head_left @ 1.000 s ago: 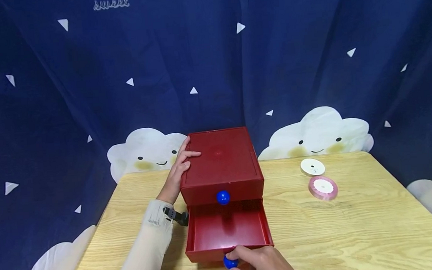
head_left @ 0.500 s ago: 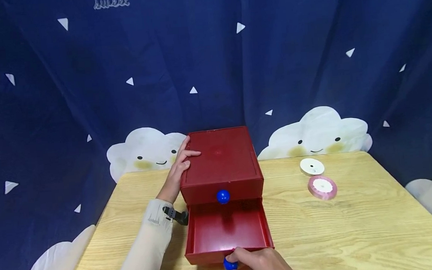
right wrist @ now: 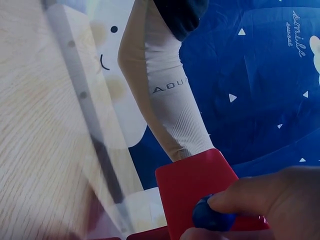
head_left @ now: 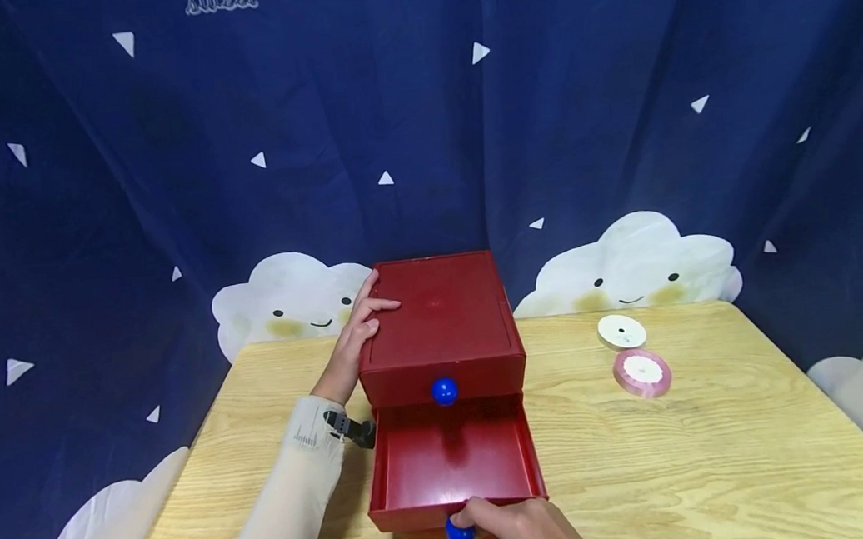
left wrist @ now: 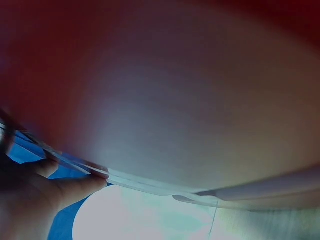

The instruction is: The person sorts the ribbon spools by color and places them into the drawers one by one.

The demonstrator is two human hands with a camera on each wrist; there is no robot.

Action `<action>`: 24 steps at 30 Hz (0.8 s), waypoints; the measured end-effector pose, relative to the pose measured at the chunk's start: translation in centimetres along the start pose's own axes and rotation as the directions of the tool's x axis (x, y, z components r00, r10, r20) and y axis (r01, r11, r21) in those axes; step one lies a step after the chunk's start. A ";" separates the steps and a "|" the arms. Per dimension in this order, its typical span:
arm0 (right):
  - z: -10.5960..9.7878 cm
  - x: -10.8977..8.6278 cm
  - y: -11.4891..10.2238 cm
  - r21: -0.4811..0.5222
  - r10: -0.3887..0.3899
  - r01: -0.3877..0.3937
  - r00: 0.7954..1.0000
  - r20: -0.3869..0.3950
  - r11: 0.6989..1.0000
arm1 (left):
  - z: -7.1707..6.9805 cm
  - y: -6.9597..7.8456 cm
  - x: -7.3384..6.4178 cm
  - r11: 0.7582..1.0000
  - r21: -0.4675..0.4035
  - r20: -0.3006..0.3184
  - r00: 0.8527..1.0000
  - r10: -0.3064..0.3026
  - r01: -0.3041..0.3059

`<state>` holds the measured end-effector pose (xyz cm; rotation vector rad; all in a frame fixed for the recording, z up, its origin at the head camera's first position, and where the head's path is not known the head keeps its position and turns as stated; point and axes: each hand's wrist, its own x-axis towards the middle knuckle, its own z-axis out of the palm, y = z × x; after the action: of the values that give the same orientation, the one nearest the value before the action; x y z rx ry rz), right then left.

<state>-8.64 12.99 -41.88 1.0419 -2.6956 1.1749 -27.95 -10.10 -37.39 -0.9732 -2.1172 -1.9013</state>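
A small red drawer cabinet (head_left: pixel 438 311) with two blue ball knobs stands on the table. Its upper drawer, with the upper knob (head_left: pixel 444 391), is closed. The lower drawer (head_left: pixel 456 468) is pulled out, and I see nothing inside it. My left hand (head_left: pixel 349 350) rests against the cabinet's left side, fingertips over the top edge. In the left wrist view a large blurred surface fills most of the picture, with fingers (left wrist: pixel 77 190) at lower left. Between thumb and finger, my right hand (head_left: pixel 528 530) pinches the lower drawer knob (head_left: pixel 459 532); the right wrist view shows this knob (right wrist: pixel 211 215) too.
On the right of the wooden table (head_left: pixel 715 450) lie a white spool (head_left: pixel 621 332) and a pink ribbon roll (head_left: pixel 642 372), close together. Behind the table hangs a dark blue curtain (head_left: pixel 419 95) with white triangles and clouds. A black strap (head_left: pixel 348 428) circles my left wrist.
The lower drawer has slid slightly further out toward me, with my right hand on its knob. My left hand has stayed on the cabinet.
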 end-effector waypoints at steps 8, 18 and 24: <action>-0.1 -0.2 -0.1 -0.056 -0.019 0.019 1.000 0.016 0.998 | 0.2 0.3 -0.1 1.000 -0.004 0.005 1.000 0.008 -0.008; -0.4 -0.3 -0.5 -0.032 0.009 -0.007 0.998 0.057 0.999 | 0.1 0.5 0.1 1.000 -0.003 0.003 1.000 0.014 -0.014; -0.8 -0.3 -0.4 -0.060 -0.023 0.028 0.997 0.068 0.998 | 0.1 0.3 0.1 1.000 -0.007 0.002 1.000 0.013 -0.013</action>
<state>-8.29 13.47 -41.14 1.1239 -2.7408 1.0658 -27.82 -9.98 -37.13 -0.9885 -2.1009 -1.9039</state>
